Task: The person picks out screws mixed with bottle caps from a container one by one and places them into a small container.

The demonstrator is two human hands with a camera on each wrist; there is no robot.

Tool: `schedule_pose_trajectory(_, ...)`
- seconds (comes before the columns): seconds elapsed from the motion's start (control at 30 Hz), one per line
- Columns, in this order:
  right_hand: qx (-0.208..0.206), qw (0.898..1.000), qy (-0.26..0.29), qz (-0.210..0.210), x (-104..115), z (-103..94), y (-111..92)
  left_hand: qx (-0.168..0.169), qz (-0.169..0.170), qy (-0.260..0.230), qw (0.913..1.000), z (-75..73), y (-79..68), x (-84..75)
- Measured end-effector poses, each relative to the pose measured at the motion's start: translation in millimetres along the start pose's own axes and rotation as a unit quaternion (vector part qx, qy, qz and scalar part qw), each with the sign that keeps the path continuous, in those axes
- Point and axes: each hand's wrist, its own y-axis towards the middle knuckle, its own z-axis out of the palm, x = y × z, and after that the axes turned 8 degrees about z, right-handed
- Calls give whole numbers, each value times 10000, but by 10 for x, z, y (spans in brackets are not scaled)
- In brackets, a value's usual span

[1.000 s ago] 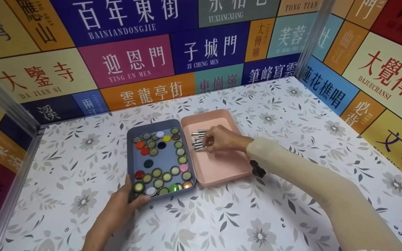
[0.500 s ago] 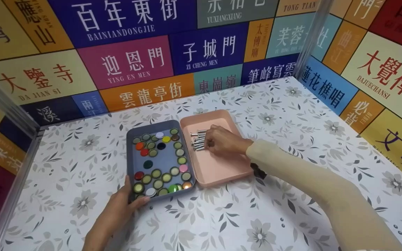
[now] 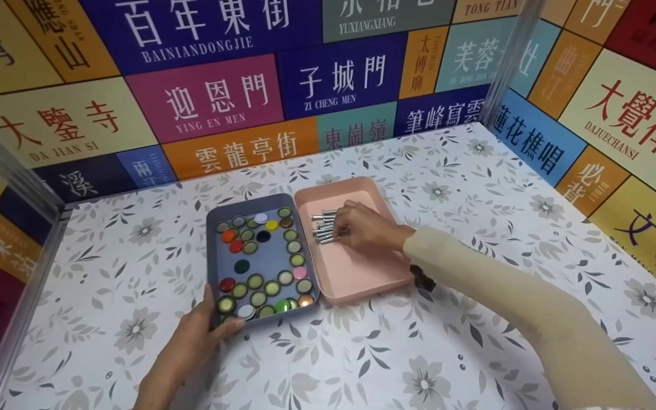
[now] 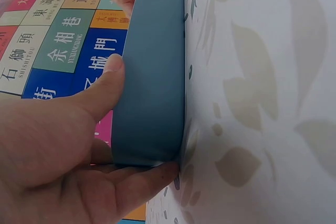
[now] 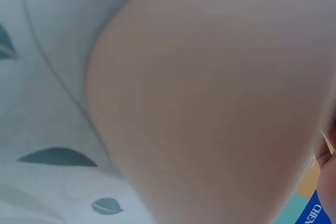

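Observation:
In the head view, my left hand [image 3: 194, 333] holds the near-left corner of a blue-grey tray [image 3: 271, 262]. The left wrist view shows the thumb [image 4: 113, 74] against the tray's wall [image 4: 152, 77] and fingers around the corner. Many bottle caps [image 3: 258, 299], some face up in colours, lie inside that tray. A pink tray [image 3: 356, 279] adjoins it on the right. Over it, my right hand [image 3: 368, 228] has curled fingers at the ends of several silver screws [image 3: 324, 225], laid side by side by the left wall. Its fingertips are partly hidden.
Both trays stand on a table with a leaf-and-flower cover [image 3: 436, 336]. Panels with coloured sign patterns [image 3: 208, 97] enclose the back and sides. A black item [image 3: 422, 278] hangs under the right wrist. A blurred skin-toned surface [image 5: 210, 98] fills most of the right wrist view.
My right fingers have shifted slightly among the screws, which lie a little differently at the near end of the row. My left hand and both trays stay in place.

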Motion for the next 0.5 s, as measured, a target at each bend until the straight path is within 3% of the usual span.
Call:
schedule_pose_trajectory(0.17, -309, 9988, 298, 235, 73, -25, -22, -34, -45, 68, 10000, -8, -31, 6)
schedule_pose_trajectory(0.37, -1431, 9859, 326, 799, 234, -82, -173, 11, -133, 109, 9999, 1, -39, 5)
schedule_pose_trajectory(0.5, -2024, 9751, 274, 860, 250, -150, -300, 122, -202, 193, 9995, -23, -28, -5)
